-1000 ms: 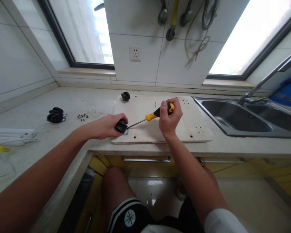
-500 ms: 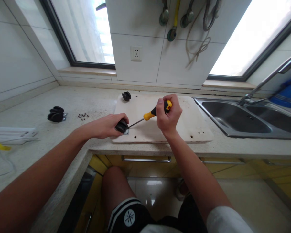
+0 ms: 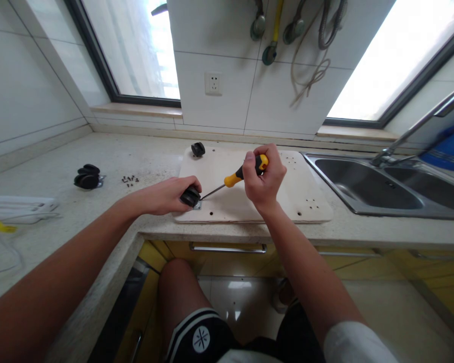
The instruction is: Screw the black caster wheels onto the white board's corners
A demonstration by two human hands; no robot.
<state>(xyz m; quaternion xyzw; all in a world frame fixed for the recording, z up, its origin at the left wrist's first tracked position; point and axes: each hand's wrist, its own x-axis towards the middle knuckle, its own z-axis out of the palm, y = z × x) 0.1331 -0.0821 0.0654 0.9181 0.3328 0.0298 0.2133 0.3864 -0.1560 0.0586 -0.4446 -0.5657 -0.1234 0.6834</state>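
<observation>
My left hand [image 3: 174,195] is closed round a black caster wheel [image 3: 190,196] at the front left corner of a pale wooden board [image 3: 242,206]. Part of the caster's metal plate shows flat against the board. In my right hand [image 3: 265,174] is a yellow and black screwdriver [image 3: 232,180], gripped by its handle and slanting down to the left. Its tip reaches the caster's plate; the screw head there is too small to make out. Another caster [image 3: 197,149] stands at the board's back left corner. Small holes show near the right corners.
Loose casters [image 3: 88,176] and a scatter of small screws [image 3: 130,180] lie on the counter [image 3: 68,156] to the left. A white power strip [image 3: 18,207] with a cable is at the far left. Right of the board is a steel sink [image 3: 363,184] with a faucet [image 3: 412,131].
Both hands stay in nearly the same place, the left on the caster and the right on the screwdriver. The view has shifted very slightly.
</observation>
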